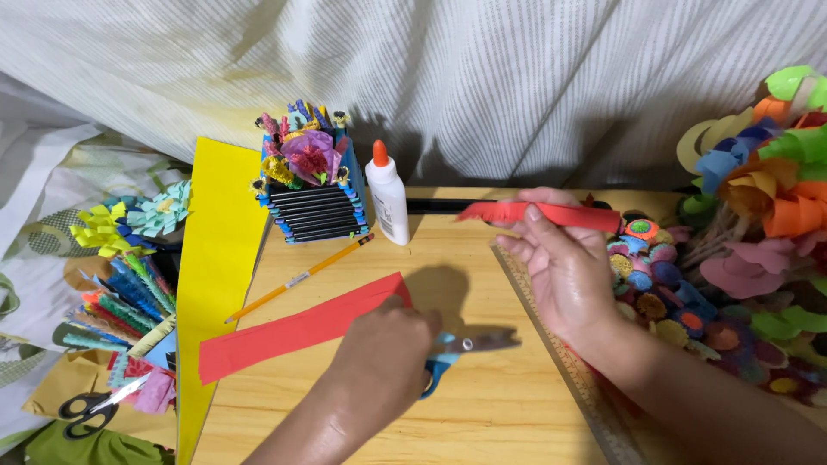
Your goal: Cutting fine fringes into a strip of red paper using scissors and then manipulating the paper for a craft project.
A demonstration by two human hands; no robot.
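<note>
Right hand [564, 271] pinches a fringed red strip [538, 213], held above the worktop [482, 422]. Left hand [388, 357] grips blue scissors [461, 349], flat on the wood. Strip judged light, limp, tearable; best held at its uncut edge.

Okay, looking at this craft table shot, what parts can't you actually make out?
Head view only:
- Scissors: handles hidden under the left hand, so its grip cannot be read.
- Red paper strip: blurred; the right hand covers part of it.
- Ruler: markings too small, far end cut off by the bottom edge.
- Red paper sheet: one corner hidden by the left hand.
- Paper flowers: cut off by the right edge.
</note>
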